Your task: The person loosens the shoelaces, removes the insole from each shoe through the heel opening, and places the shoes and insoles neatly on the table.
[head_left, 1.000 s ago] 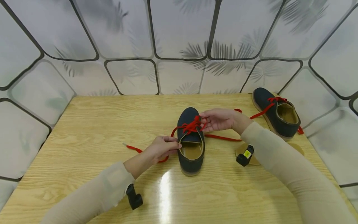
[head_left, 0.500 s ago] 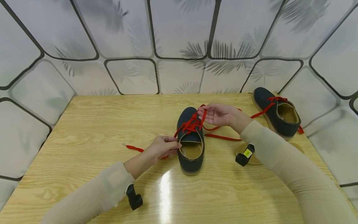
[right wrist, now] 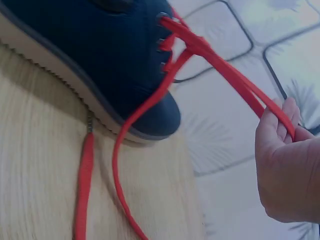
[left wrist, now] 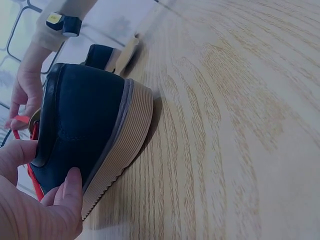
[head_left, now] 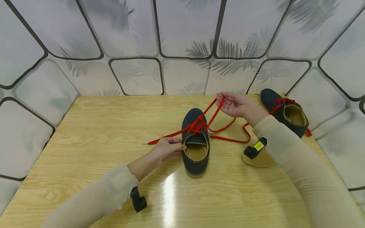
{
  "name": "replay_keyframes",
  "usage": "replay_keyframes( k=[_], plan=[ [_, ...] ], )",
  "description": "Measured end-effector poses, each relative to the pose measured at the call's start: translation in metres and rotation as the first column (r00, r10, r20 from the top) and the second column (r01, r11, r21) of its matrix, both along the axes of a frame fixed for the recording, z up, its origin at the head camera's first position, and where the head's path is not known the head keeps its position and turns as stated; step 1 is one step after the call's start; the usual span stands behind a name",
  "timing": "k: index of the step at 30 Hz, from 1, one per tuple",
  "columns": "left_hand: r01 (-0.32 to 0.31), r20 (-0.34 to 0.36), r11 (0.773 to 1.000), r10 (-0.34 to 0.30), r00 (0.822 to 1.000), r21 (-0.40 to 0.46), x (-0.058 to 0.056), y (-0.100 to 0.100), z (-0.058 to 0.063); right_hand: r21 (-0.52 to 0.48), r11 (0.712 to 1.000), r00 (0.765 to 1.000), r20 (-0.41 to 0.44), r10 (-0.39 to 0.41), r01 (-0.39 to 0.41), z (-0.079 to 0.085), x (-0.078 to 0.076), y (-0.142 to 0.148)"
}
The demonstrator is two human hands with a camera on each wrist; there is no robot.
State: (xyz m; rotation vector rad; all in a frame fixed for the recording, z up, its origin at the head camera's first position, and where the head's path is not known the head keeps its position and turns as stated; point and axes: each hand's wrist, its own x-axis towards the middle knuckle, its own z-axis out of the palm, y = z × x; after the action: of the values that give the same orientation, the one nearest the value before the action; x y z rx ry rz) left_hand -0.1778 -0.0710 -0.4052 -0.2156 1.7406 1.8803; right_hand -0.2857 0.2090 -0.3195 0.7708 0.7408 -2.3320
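Observation:
A navy shoe with a tan lining and red laces stands on the table, toe pointing away. My left hand pinches the left side of its collar; in the left wrist view its thumb lies at the rim and a finger presses the outer side of the shoe. Beyond the toe, to the right, my right hand holds a long loop of red lace that stretches up from the eyelets. The right wrist view shows the loop taut, hooked over the fingers of the hand.
A second navy shoe with red laces stands at the table's back right. Partly under my right forearm lies a flat tan piece. Loose lace trails right of the near shoe, and a lace end extends left. A patterned curtain borders the table.
My right hand has moved away from the shoe, up and to the right, drawing the lace out into a long loop. The left lace end has slid toward the shoe. My left hand stays put.

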Motion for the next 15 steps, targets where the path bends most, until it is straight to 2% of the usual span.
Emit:
replay_keyframes(
  k=[15],
  plan=[
    [-0.010,-0.008,1.000,0.010,1.000,-0.018,0.000,0.004,-0.001,-0.011,0.988,0.985,0.085,-0.153,0.154,0.017,-0.019,0.062]
  ],
)
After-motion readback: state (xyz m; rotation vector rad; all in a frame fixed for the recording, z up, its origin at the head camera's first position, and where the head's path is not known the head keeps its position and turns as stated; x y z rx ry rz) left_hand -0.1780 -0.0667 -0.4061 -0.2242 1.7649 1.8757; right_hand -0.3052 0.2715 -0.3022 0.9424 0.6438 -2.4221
